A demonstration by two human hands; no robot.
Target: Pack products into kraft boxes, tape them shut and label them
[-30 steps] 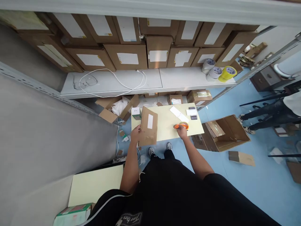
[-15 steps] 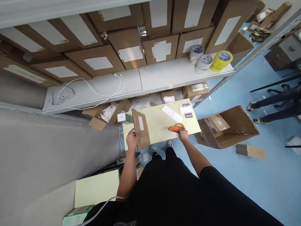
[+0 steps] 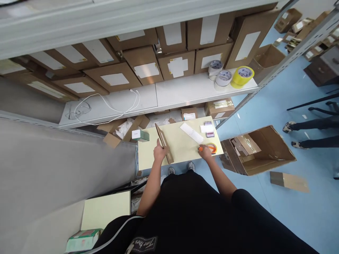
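My left hand (image 3: pixel 159 152) is closed on a flat cardboard box (image 3: pixel 164 143), which stands tilted on its edge over the pale yellow table (image 3: pixel 182 148). At the table's front right, my right hand (image 3: pixel 205 152) is closed around an orange utility knife (image 3: pixel 200 149), whose blade I cannot make out. Right beside that hand lies a yellow tape roll (image 3: pixel 215 148). A white paper strip (image 3: pixel 192 132) and a white card (image 3: pixel 206 129) with blurred patches lie farther back. Left of the cardboard, a small green and white box (image 3: pixel 140 135) sits on the table.
Above the table runs a shelf (image 3: pixel 182 88) with cardboard boxes, tape rolls (image 3: pixel 224 78) and a white cable (image 3: pixel 103 99). A large open carton (image 3: pixel 275 144) stands on the floor at the right, with a smaller box (image 3: pixel 288 180) nearby. Another person's legs (image 3: pixel 312 134) show at far right.
My left hand has moved right and turned the cardboard box more upright, exposing the green and white box. My right hand now covers more of the knife. The view has shifted slightly.
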